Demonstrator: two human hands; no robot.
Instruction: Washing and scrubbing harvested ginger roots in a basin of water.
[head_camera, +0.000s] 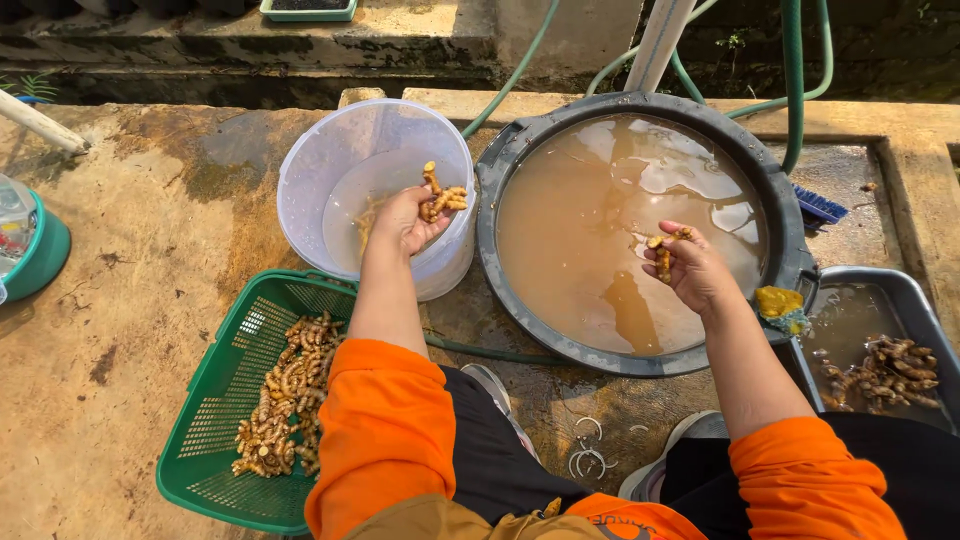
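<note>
My left hand holds a clump of yellow turmeric roots over the white translucent bucket, which has some water and a few roots inside. My right hand grips a small turmeric piece above the large dark basin full of muddy brown water. Both sleeves are orange.
A green plastic basket with several washed roots lies at lower left. At right, a grey metal tray holds dirty roots in water, with a yellow sponge on the basin rim. Green hoses run behind. A blue brush lies at right.
</note>
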